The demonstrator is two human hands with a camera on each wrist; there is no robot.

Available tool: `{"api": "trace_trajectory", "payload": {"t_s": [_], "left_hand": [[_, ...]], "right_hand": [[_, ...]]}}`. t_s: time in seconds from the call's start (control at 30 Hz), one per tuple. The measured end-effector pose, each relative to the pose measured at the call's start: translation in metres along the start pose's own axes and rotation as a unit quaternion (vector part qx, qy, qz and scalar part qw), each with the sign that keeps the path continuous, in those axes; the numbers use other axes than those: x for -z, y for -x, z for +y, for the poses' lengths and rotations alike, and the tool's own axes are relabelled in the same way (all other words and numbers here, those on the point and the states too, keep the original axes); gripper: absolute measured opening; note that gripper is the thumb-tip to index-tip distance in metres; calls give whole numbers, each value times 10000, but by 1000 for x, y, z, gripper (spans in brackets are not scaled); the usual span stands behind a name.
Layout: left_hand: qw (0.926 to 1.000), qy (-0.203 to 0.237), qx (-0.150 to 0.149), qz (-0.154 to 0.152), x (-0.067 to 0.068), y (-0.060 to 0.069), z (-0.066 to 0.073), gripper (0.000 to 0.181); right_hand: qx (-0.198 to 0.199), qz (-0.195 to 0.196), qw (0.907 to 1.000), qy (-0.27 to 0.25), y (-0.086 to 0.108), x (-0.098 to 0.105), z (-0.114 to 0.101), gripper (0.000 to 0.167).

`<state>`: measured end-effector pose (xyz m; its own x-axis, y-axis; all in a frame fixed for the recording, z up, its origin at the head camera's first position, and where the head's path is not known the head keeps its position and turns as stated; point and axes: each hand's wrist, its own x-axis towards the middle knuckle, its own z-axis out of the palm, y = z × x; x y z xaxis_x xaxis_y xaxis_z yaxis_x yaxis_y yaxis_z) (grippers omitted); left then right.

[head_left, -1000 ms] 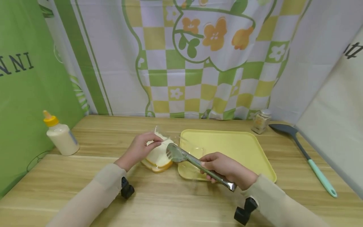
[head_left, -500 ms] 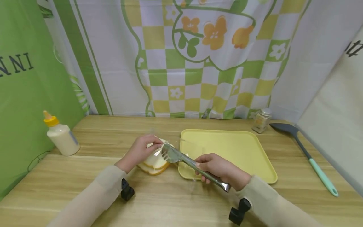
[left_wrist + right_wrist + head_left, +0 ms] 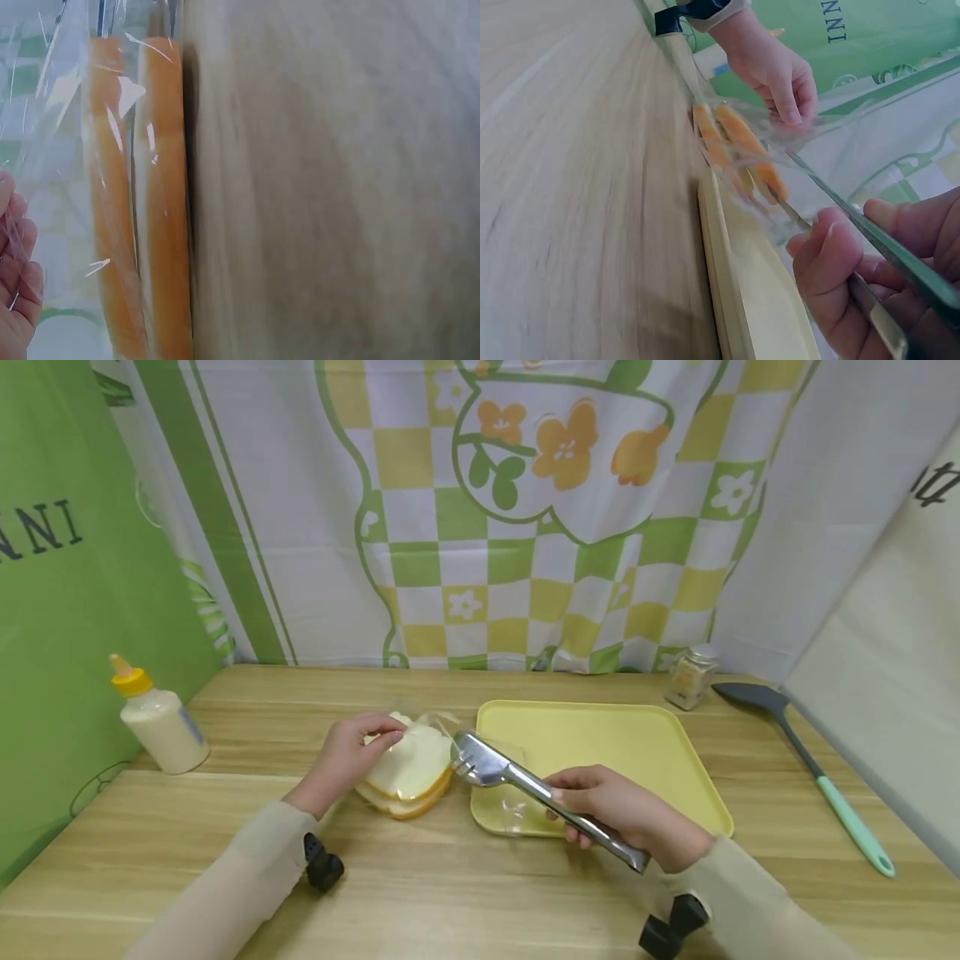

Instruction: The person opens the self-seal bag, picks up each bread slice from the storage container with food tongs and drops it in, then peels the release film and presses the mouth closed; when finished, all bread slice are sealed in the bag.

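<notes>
Pinching a clear plastic bag (image 3: pixel 75 135), your left hand (image 3: pixel 348 753) has its fingers clamped on it above two bread slices (image 3: pixel 412 768), which lie inside the bag on the wooden counter (image 3: pixel 450 893), just left of the yellow tray (image 3: pixel 592 752). Your right hand (image 3: pixel 615 800) grips the metal tongs (image 3: pixel 536 787), fingers clamped round both arms, with the tong head near the bread's right edge; contact there cannot be confirmed. A squeeze bottle (image 3: pixel 166 732) stands far left.
</notes>
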<state>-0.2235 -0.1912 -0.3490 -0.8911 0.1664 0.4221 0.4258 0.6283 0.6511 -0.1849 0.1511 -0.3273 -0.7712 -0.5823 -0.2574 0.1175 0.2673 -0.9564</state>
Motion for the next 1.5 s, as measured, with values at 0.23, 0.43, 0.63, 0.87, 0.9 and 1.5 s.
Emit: {"api": "trace_trajectory", "payload": {"t_s": [0.23, 0.43, 0.63, 0.87, 0.9, 1.5], "left_hand": [[9997, 133, 137, 165, 3, 3, -4, 14], [9989, 227, 392, 87, 6, 5, -1, 14], [9984, 264, 485, 121, 6, 7, -2, 13], [9984, 201, 490, 198, 5, 8, -3, 13], [9984, 191, 505, 195, 5, 7, -3, 13], [9977, 271, 559, 264, 4, 8, -4, 13]], "right_hand": [[207, -32, 9998, -31, 18, 15, 4, 49], [404, -140, 9990, -147, 32, 25, 12, 50], [677, -136, 9975, -175, 41, 43, 27, 50], [908, -107, 9945, -511, 56, 72, 49, 46], [926, -78, 9940, -573, 59, 76, 52, 44], [120, 2545, 9600, -1158, 108, 128, 83, 66]]}}
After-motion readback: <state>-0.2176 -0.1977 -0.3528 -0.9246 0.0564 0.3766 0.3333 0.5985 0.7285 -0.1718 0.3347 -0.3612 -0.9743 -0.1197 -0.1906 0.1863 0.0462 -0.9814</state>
